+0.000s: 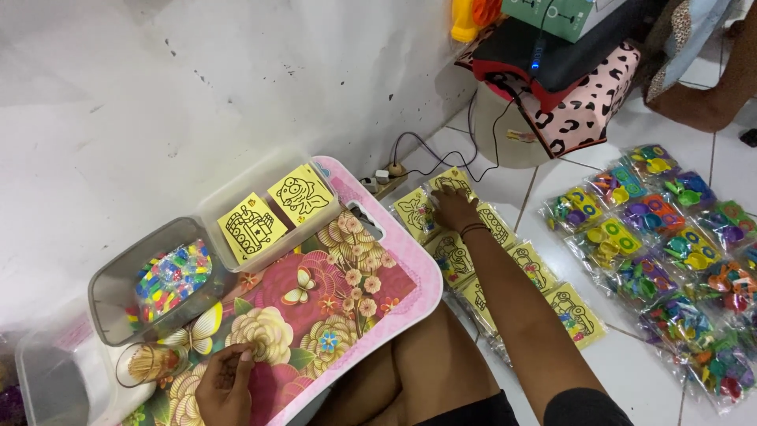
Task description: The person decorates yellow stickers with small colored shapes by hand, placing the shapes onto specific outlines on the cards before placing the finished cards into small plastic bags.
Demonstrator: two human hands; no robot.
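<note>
My right hand (456, 209) reaches out over a row of yellow picture cards in clear bags (505, 264) laid on the white floor, its fingers on the far card (451, 181). My left hand (225, 383) rests loosely curled on a pink lap tray (394, 252) printed with flowers and butterflies. It holds nothing that I can see. On the tray stands a clear box (272, 207) with two yellow picture cards upright in it.
A grey tub of small coloured pieces (162, 280) and a cup of thin sticks (150, 364) sit by the left hand. Bags of coloured toys (670, 260) cover the floor at right. A power strip (382, 183) and cables lie by the wall. A spotted cushion (587, 102) sits behind.
</note>
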